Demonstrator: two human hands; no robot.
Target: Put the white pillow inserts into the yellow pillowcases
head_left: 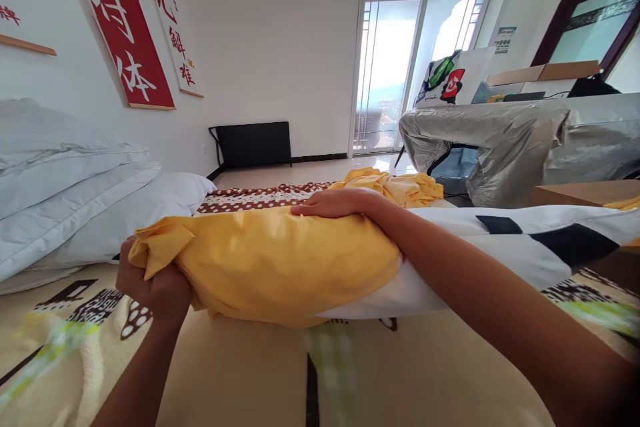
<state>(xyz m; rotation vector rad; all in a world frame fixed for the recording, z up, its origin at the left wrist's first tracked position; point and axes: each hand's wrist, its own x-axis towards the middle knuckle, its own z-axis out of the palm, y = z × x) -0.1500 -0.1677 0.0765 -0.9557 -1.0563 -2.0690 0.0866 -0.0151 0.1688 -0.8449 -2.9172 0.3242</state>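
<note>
1. A plump yellow cover (280,260) is being held lengthwise across the near side of beige patterned bedding (240,373), and a white padded piece (510,250) is being exposed at its right end.
2. The cover's left corner is being gripped in the closed left hand (156,290), seemingly so that the cloth is being anchored; a twist of fabric is being squeezed out above the fist.
3. The cover's top is being pressed by the right hand (343,203), apparently so that the bulge is being steadied (whether any cloth is being pinched beneath cannot be told).
4. The left forearm is being angled steeply upward, wrist bent; the right is being stretched diagonally over the white piece, palm down, fingers extended leftward.
5. Crumpled yellow cloth (395,188) is being glimpsed beyond, and white pillows (75,187) are being stacked at left, presumably out of the hands' way.
</note>
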